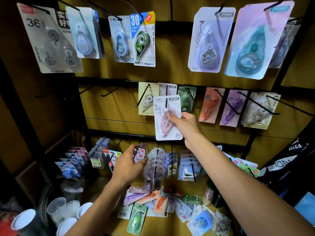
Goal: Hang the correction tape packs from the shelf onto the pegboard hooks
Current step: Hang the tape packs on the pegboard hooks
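right grip (182, 122): holding the pink correction tape pack (167, 117), thumb and fingers pinched on its right edge over the blister
pack position: hang hole already around the middle-row hook (167, 102), card hanging just left of the grip, in front of a matching pack further back on the same hook
left grip (128, 163): fingers loosely curled, reaching at small packs on the bottom-row hooks; cannot tell if it actually holds one
loose packs (153, 203): pile lying on the shelf (172, 223), well below both grips, many still to hang
step: judged to be seating the pink pack on its hook, task looks maybe half done
risk 1: letting go before the pack is pushed back could leave it at the hook tip, where it may slide off onto the pile
risk 2: pulling the card sideways could tear the hang hole
risk 3: right forearm passes just above the bottom-row packs, a drop of the arm could knock them
risk 4: left grip works out of the line of sight, could unhook a neighbour
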`<action>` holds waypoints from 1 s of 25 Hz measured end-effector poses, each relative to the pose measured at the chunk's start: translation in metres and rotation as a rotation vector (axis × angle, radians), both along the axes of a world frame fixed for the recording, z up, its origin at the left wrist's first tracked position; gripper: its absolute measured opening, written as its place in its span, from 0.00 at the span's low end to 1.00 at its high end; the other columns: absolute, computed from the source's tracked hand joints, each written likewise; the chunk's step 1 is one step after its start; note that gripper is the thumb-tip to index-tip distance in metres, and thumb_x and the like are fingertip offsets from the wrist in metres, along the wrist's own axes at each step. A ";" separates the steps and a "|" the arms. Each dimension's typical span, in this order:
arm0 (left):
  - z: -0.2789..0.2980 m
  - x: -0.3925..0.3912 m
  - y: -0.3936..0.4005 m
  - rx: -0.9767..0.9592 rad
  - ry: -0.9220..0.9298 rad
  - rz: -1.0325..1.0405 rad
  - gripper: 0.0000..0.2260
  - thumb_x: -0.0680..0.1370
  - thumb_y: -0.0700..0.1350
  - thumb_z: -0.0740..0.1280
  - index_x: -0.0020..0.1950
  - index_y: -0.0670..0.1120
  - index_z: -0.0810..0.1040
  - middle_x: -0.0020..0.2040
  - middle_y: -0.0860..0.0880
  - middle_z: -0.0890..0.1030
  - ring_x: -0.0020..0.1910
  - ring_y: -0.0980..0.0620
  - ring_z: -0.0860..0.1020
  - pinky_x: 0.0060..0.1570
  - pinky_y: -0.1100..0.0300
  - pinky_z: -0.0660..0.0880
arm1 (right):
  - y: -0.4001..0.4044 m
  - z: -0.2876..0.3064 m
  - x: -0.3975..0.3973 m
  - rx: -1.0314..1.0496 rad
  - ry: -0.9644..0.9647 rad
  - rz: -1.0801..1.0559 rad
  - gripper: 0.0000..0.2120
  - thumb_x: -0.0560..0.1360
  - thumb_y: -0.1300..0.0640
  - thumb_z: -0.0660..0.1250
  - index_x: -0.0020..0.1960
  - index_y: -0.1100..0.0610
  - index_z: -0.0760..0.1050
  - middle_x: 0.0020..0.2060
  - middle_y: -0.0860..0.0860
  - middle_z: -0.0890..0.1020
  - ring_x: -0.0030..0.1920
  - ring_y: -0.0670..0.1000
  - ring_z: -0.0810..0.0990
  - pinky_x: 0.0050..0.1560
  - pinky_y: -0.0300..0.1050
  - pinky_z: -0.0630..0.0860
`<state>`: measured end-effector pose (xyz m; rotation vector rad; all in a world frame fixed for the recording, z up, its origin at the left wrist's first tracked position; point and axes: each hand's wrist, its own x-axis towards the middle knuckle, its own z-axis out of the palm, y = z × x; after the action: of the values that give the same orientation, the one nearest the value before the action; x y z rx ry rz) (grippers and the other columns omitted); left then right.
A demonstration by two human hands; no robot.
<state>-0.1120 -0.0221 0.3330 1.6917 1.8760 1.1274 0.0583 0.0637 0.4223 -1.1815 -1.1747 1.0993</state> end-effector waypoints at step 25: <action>-0.100 0.031 -0.018 -0.083 -0.169 -0.007 0.15 0.71 0.47 0.69 0.57 0.49 0.78 0.49 0.50 0.83 0.46 0.50 0.81 0.49 0.55 0.77 | -0.042 -0.138 0.055 0.010 0.022 -0.329 0.03 0.75 0.59 0.70 0.49 0.54 0.78 0.41 0.49 0.82 0.42 0.46 0.80 0.46 0.47 0.78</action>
<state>-0.0809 -0.0403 0.2333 1.5082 1.7859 1.1360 0.1129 0.0218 0.2841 -1.2974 -0.9267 0.8536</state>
